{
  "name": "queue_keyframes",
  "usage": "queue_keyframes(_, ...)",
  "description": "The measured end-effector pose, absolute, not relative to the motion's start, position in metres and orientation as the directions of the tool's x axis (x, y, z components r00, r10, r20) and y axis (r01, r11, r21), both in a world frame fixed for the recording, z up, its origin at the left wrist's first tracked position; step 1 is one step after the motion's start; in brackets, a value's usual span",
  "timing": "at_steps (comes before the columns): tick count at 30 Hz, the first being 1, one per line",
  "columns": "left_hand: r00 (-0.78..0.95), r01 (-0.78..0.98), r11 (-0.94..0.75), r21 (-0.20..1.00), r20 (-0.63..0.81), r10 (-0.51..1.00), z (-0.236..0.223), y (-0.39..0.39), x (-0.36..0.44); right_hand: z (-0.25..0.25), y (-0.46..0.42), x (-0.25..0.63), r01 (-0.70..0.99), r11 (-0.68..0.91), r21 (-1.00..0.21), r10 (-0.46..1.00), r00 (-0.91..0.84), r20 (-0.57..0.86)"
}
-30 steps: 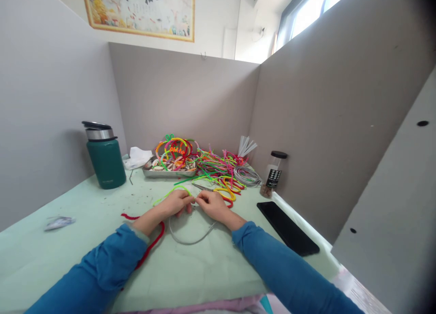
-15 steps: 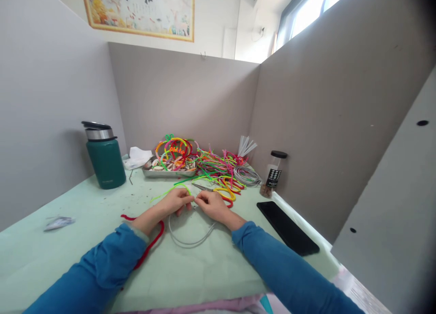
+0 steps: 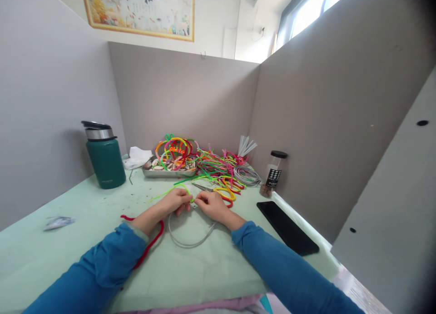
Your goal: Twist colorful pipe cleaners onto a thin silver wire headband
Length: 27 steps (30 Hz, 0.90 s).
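Fingertips nearly meeting, my two hands work over the middle of the table. My left hand (image 3: 177,201) is closed in a pinch on a lime-green pipe cleaner (image 3: 163,195), whose loose end trails off to the left. My right hand (image 3: 213,206) pinches close beside it, at the wrapped spot; what exactly sits between its fingers is hidden. A grey wire loop (image 3: 190,246) hangs in a curve below both hands. Under my left forearm lies a bent red pipe cleaner (image 3: 150,246). Scissors (image 3: 201,186) with pale blades lie just beyond my right hand.
Behind the hands are a metal tray (image 3: 169,173) with colourful hoops, a heap of pipe cleaners (image 3: 218,163) and a wire coil (image 3: 248,176). A green bottle (image 3: 106,161) stands left; a clear jar (image 3: 272,175) and a black phone (image 3: 287,227) are right. Grey partitions enclose the table.
The fingers of both hands have shifted very slightly, and a bit more of the lime-green pipe cleaner shows between them. Everything else stays where it was.
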<state>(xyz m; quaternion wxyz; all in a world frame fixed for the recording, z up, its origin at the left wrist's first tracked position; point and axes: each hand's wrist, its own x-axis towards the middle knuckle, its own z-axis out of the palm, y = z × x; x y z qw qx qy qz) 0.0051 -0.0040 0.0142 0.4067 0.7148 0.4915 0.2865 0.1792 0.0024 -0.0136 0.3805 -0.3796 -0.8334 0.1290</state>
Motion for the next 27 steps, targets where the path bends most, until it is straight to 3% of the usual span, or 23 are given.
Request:
queue_keyframes(13, 0.337, 0.438, -0.148, 0.887, -0.009, 0.942, 0.0120, -0.0024, 0.0049, -0.0138, 0.0016, 0.1798, 0.525, 0.688, -0.501, 0.722, -0.422, 0.548)
queue_keyframes(27, 0.234, 0.466, -0.228, 0.855, 0.130, 0.964, 0.0101, 0.0035, 0.0049, -0.0130, 0.0044, 0.1800, 0.508, 0.663, -0.550, 0.745, -0.377, 0.550)
